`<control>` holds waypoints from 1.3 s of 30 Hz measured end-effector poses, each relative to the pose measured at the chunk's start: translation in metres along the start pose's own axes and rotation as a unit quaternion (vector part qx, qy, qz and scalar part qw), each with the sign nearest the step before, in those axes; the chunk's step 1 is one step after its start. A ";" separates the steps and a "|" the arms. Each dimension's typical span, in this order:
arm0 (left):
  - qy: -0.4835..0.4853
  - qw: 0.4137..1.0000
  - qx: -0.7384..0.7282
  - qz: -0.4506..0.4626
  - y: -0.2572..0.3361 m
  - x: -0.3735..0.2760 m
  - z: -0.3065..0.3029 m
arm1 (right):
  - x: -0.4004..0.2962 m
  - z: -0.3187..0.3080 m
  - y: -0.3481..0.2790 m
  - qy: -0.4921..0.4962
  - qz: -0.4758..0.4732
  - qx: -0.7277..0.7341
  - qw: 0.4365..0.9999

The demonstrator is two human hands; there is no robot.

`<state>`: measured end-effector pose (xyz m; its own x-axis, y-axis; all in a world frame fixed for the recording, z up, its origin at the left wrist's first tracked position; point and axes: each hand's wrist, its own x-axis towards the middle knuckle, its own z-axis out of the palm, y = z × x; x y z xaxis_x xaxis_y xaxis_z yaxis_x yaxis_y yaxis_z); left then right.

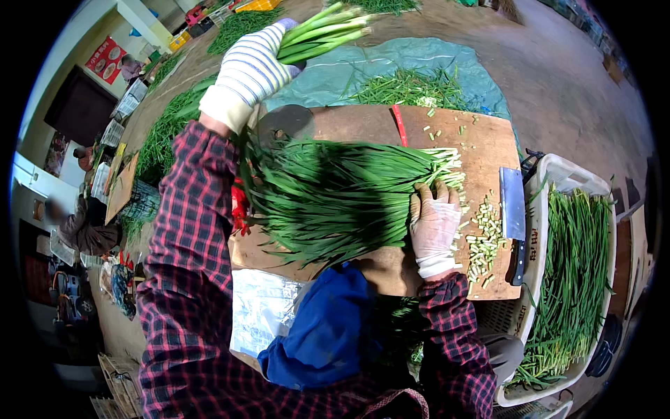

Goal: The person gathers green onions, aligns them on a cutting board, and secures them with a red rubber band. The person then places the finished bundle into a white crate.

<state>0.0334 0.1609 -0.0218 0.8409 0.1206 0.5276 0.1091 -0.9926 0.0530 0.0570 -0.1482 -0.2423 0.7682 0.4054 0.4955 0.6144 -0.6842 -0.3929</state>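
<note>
My left hand (251, 73), in a striped knit glove, is raised beyond the far left of the wooden board (324, 259). It grips a bunch of garlic chives (319, 36) whose pale cut ends point right; the glove hides much of the bunch. A broad pile of garlic chives (335, 194) lies across the board, stem ends to the right. My right hand (437, 225), in a thin pale glove, presses curled fingers onto those stems. Short stem trimmings (484, 238) are scattered beside it. Near the right edge lies a cleaver (512, 204) with a black handle.
A red strip (400, 125) lies near the board's far edge. Right of the board, a white plastic crate (542, 230) holds more chives. Beyond is a green tarp (335, 78) with loose leaves. A blue cloth (324, 330) hangs close before me. Other people sit at left.
</note>
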 end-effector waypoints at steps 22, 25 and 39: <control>-0.266 0.928 -0.235 0.112 0.083 -0.060 0.148 | 0.045 -0.047 0.022 -0.171 -0.120 -0.008 0.978; -0.294 0.931 -0.140 0.164 0.139 -0.095 0.126 | 0.065 -0.036 0.042 -0.245 -0.209 -0.121 0.939; -0.373 0.920 -0.060 0.101 0.152 -0.117 0.135 | -0.076 -0.063 0.018 -0.204 0.091 0.060 0.973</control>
<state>0.0230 -0.0024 -0.1904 0.9725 -0.1354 -0.1897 -0.1109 -0.9847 0.1343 -0.0019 -0.2297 -0.2385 0.8590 0.5073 0.0693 0.4586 -0.7021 -0.5448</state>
